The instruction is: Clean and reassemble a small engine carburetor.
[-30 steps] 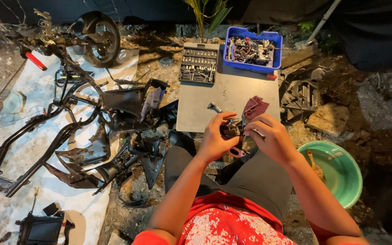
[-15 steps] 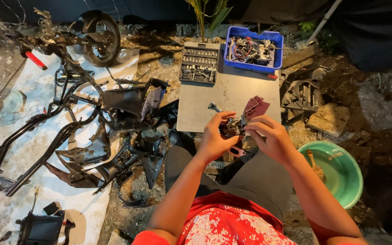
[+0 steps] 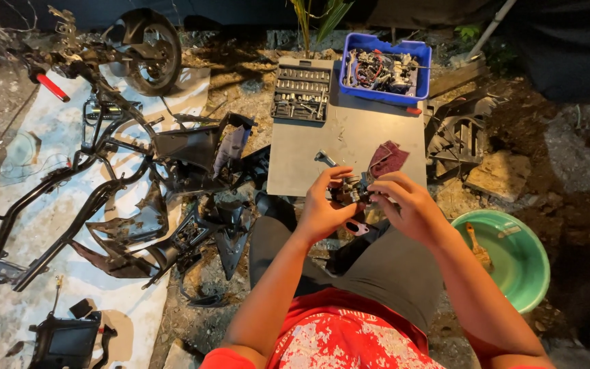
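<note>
- My left hand [image 3: 322, 208] is curled around a small dark metal part [image 3: 349, 193], fingers closed on its left side
- My right hand [image 3: 408, 205] grips the same part from the right, fingertips pinched on its top edge, so both hands hold it together
- The part sits between my hands, raised above my lap and just over the near edge of the grey board [image 3: 349, 137]
- Just below my hands, something small and pink [image 3: 358, 226] shows against my dark trousers; I cannot tell what it is
- A dark red rag [image 3: 387, 156] lies on the board just beyond my right hand, and a small metal tool [image 3: 324, 159] lies near my left fingers
- At the far end of the board, an open socket set [image 3: 302, 91] rests beside a blue crate [image 3: 385, 70] full of mixed parts and wires
- To my right on the ground is a green basin [image 3: 507, 256] with a brush lying inside
- To my left, a stripped scooter frame [image 3: 83, 178] lies on a pale sheet, with its wheel [image 3: 143, 51] at the far end and black body panels [image 3: 203, 150] scattered near it
</note>
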